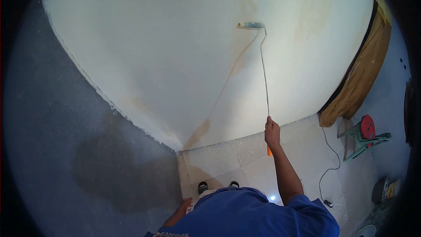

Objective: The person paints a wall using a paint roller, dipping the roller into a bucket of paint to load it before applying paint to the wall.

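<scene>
Paint roller point(265, 77) in the head view, the only feed I have from here: its sleeve point(251, 25) lies crosswise at the pale wall point(153, 61), high in the frame; contact looks likely, though I cannot be sure of it; the thin rod runs down from there to the right hand point(272, 131), whose fingers are wrapped fully around the grip, thumb towards the rod, with the orange handle end point(269, 150) poking out below the fist; the left hand point(187, 202) is low by the blue shirt point(245, 215), near the grey wall point(57, 118), and I cannot tell how far it is closed or whether it has hold of anything; I judge the roller light but long in the lever, so its far end should feel heavier than it is; the rod looks stiff, the sleeve probably soft, and slippery if wet, which I cannot make out; nothing about it seems fragile; I would take hold at the handle, as the right hand does, and keep fingers off the sleeve; the tiled floor point(254, 175) lies below.
</scene>
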